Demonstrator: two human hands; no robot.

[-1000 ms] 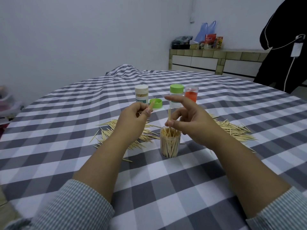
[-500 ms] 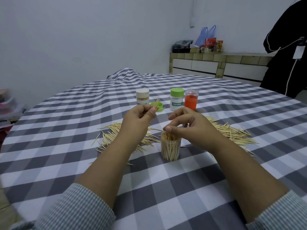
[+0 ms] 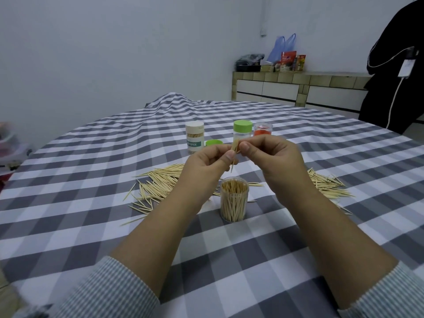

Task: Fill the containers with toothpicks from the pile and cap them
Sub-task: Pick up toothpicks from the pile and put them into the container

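Right hand (image 3: 273, 161) risen, joins left hand (image 3: 206, 166) pinching toothpicks (image 3: 234, 149).

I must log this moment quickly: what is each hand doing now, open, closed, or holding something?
Left hand: closed, pinching a few toothpicks.
Right hand: closed, pinching the same toothpicks, above the open container.

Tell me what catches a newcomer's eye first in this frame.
Both hands meet mid-frame, the left hand and right hand pinching a few toothpicks above the open clear container, which is packed nearly full. Loose toothpick piles sprawl across the checked tablecloth on either side.
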